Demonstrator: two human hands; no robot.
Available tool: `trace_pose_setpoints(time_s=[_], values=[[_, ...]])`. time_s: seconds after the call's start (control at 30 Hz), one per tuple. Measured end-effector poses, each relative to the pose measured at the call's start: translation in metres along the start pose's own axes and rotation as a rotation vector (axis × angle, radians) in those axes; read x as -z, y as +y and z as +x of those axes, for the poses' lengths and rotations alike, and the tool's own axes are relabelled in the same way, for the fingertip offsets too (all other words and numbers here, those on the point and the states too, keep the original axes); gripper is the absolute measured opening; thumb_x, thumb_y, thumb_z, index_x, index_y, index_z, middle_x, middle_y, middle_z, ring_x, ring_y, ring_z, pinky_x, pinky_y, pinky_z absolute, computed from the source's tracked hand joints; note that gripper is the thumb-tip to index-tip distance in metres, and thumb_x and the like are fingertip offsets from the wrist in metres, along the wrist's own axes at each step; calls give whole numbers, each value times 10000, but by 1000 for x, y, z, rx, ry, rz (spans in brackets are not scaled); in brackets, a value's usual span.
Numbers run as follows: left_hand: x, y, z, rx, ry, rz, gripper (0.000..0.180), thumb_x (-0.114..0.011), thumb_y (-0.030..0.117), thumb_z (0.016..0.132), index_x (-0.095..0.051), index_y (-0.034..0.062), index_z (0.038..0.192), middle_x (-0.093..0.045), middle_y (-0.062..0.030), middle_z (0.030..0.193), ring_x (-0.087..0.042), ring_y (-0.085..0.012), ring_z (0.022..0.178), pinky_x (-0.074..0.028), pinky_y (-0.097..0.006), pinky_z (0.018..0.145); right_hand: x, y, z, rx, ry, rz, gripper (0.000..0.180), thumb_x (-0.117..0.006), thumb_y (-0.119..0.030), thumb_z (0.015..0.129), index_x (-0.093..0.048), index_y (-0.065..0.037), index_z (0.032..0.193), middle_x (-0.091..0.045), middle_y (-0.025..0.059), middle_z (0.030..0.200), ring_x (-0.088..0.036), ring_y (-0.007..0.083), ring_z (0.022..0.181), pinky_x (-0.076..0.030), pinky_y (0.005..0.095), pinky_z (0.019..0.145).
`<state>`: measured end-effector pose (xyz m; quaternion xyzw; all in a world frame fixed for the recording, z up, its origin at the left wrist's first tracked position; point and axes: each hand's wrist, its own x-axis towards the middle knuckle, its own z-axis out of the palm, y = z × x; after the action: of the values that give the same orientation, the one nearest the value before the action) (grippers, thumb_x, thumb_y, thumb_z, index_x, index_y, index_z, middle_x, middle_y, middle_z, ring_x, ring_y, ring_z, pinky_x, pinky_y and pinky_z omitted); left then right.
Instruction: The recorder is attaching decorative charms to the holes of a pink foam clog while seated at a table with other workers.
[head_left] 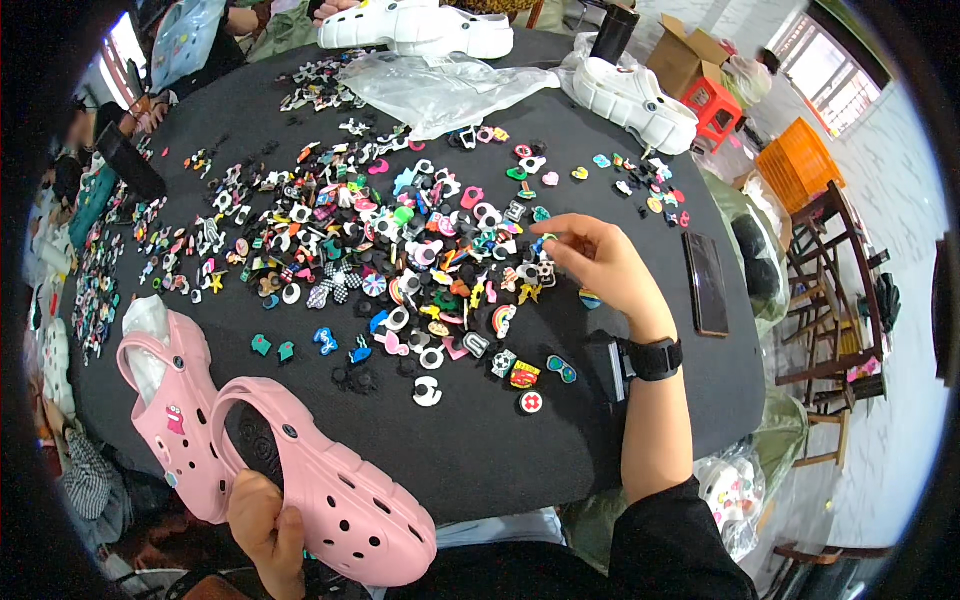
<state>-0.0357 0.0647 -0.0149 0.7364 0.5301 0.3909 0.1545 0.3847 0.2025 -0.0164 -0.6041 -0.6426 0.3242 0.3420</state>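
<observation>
My left hand (264,524) grips a pink clog (345,505) by its side near the heel opening, at the lower left. No charms show on this clog's holed upper. Next to it a second pink clog (178,425) stands with a few charms on it and white stuffing inside. My right hand (600,262) is at the right edge of a big pile of shoe charms (400,230), thumb and forefinger closed around a small blue-green shoe charm (544,243). A soccer-ball charm (503,363) and a sunglasses charm (562,369) lie nearer me.
The dark round table (480,450) holds a phone (706,284) at right, white clogs (635,105) and a clear plastic bag (450,95) at the far side. A black cylinder (130,162) stands far left. Other people work around the table. A red stool (712,108) and orange crate (800,165) are beyond.
</observation>
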Motion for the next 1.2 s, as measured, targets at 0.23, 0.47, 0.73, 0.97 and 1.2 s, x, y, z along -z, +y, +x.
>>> trace_pose_setpoints(time_s=[0.23, 0.47, 0.73, 0.97, 1.2], values=[[0, -3, 1, -19, -8, -13, 306, -580, 198, 806, -399, 5, 654, -375, -94, 656, -386, -248, 634, -326, -375, 604, -36, -11, -1, 496, -87, -209, 388, -699, -39, 753, -636, -80, 1133, -649, 123, 1077, -618, 310, 959, -512, 390, 810], [-1, -3, -1, -1, 19, -36, 316, -622, 164, 774, -380, 19, 632, -376, -95, 645, -389, -265, 621, -329, -378, 601, -16, -1, -2, 153, 38, -378, 254, -667, -128, 789, -675, -104, 1042, -680, 140, 893, -661, 312, 833, -520, 400, 751], [-3, -3, -2, -7, 38, -26, 337, -638, 195, 799, -398, 15, 646, -397, -95, 656, -406, -265, 634, -349, -381, 619, 8, -5, -7, 47, 116, -137, 244, -681, -55, 815, -661, -58, 1058, -661, 91, 761, -640, 176, 677, -511, 302, 663], [-2, -2, -1, -15, 43, -38, 327, -641, 200, 809, -425, 5, 660, -413, -93, 664, -415, -262, 641, -357, -379, 626, 8, -13, -10, 98, -95, -194, 177, -708, -63, 776, -699, -44, 952, -702, 79, 871, -660, 199, 735, -519, 310, 694], [-6, -1, -1, -23, 77, -32, 338, -635, 206, 815, -423, 4, 644, -412, -92, 658, -411, -259, 634, -346, -378, 612, -31, -25, -11, 316, -243, -189, 226, -732, -105, 723, -679, -80, 942, -644, 82, 932, -635, 277, 920, -513, 364, 779]])
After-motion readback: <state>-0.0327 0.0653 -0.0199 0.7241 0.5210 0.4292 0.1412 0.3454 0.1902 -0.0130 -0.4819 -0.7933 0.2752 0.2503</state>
